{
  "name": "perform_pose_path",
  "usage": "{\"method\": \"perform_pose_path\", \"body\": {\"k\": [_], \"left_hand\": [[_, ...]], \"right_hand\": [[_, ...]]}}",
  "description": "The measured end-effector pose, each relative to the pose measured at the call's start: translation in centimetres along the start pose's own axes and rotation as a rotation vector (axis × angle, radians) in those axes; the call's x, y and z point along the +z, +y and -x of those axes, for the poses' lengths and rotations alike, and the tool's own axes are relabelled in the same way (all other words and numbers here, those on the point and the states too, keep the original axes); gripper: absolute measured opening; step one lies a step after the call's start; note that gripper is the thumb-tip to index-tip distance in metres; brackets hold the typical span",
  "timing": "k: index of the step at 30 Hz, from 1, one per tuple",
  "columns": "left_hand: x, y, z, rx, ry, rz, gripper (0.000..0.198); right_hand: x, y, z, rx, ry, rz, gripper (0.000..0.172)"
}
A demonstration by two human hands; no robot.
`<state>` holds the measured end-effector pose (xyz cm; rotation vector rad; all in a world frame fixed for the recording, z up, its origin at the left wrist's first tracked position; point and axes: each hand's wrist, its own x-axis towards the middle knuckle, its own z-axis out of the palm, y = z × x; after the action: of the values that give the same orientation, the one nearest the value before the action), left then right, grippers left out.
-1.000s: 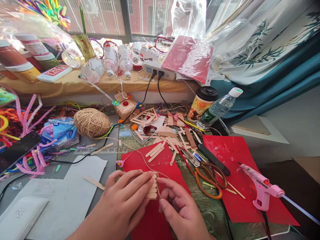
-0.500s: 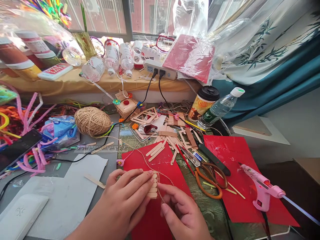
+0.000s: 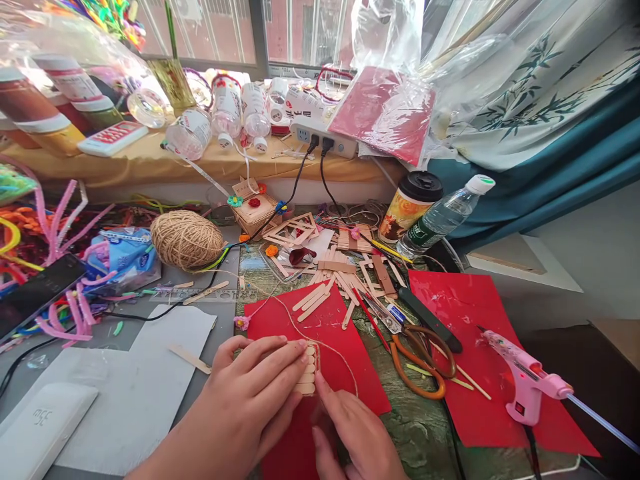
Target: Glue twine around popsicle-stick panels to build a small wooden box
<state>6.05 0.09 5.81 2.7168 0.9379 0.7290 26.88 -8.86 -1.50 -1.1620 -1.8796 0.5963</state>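
Note:
A small panel of wooden craft sticks [image 3: 307, 377] lies under my left hand [image 3: 260, 383], gripped near its right end; the rest is hidden beneath the fingers. Along the panel's right edge runs a thin strand of twine [image 3: 334, 348]. With its index fingertip, my right hand [image 3: 353, 427] presses the twine to that edge, thumb lower and apart. The twine loops right and passes out of sight behind this hand. Its other stretch leads back toward the twine ball [image 3: 187, 241]. Below both hands is a red sheet [image 3: 280, 327].
To the right are brown-handled scissors [image 3: 417, 363], a black-handled tool [image 3: 430, 320] and a pink glue gun [image 3: 525, 373] on another red sheet [image 3: 465, 420]. Loose craft sticks [image 3: 335, 267] lie ahead, near a lidded cup [image 3: 407, 207] and a water bottle [image 3: 445, 217]. A white power bank [image 3: 47, 427] sits left.
My right hand has shifted down and slightly left, its index fingertip now against the panel's edge. The twine loop has widened to the right. My left hand keeps its hold.

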Motion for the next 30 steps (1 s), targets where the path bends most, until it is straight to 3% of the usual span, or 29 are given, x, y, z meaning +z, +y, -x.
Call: {"method": "perform_pose_path", "body": {"k": [5,14,19,26,30], "left_hand": [[0.0,0.1,0.1,-0.006,0.005,0.015,0.027],[-0.1,-0.1,0.1,0.006,-0.009,0.005,0.030],[-0.1,-0.1,0.2,0.005,-0.013,0.015,0.031],[-0.1,-0.1,0.1,0.006,-0.016,0.018,0.030],[-0.2,-0.1,0.0,0.004,-0.007,0.025,0.029]], "right_hand": [[0.5,-0.2,0.4,0.020,-0.043,0.053,0.097],[3.1,0.2,2.6,0.144,-0.132,-0.110,0.115],[4.2,0.3,4.0,0.151,-0.140,-0.158,0.108],[4.0,0.2,4.4,0.273,-0.185,-0.221,0.101],[3.7,0.6,4.3,0.245,-0.137,-0.154,0.096]]}}
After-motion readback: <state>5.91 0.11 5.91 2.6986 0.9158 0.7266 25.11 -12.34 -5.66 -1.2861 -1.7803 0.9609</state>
